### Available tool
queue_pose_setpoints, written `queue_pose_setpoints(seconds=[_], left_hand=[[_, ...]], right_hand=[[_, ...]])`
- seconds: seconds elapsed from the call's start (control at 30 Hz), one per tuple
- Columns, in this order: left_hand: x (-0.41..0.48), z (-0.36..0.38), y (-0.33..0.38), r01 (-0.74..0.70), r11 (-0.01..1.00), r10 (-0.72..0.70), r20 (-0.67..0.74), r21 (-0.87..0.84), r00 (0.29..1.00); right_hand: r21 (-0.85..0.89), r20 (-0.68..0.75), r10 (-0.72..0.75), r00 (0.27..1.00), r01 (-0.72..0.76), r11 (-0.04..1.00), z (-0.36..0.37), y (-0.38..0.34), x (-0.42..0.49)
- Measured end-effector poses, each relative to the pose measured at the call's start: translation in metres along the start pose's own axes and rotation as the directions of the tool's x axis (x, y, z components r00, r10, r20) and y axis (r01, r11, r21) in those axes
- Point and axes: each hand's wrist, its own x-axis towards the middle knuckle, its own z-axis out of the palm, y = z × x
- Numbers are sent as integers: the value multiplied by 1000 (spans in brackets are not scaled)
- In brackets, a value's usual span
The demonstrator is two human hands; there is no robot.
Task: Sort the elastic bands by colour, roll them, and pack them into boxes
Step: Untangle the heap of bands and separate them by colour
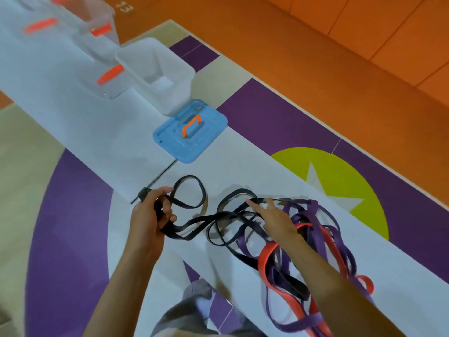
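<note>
Left hand: fingers curled round flat black rubber elastic bands. Right hand: fingers straight, touching tangled purple, red and black heap, gripping nothing. Recommended: pin heap, draw black free gently.

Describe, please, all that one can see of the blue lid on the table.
The blue lid is a rounded rectangle, seemingly plastic, with raised ridges and a small orange handle on its top. It lies flat, top side up, on the white table near its edge, close beside the clear box; whether they touch I cannot tell. Nothing else rests on it.
</note>
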Motion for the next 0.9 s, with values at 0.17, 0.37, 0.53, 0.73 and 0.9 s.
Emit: queue_pose_setpoints(seconds=[0.17,0.37,0.53,0.73,0.9], left_hand=[[-8,-9,-2,-17,998,18,-18,58,1000],[-17,-19,0,-55,995,59,-39,81,998],[-11,-19,11,-116,990,120,-44,80,992],[-3,-6,17,-260,965,262,-212,37,942],[8,3,26,-297,955,283,-252,-16,925]], right_hand=[[-210,-58,-233,971,216,954,-7,-16,33],[-204,0,-231,973,226,953,-34,-27,46],[-166,-48,-83,995,74,983,-45,-13,36],[-6,-138,133,981,-135,991,-60,27,7],[164,-149,342,928,-318,934,-67,71,-29]])
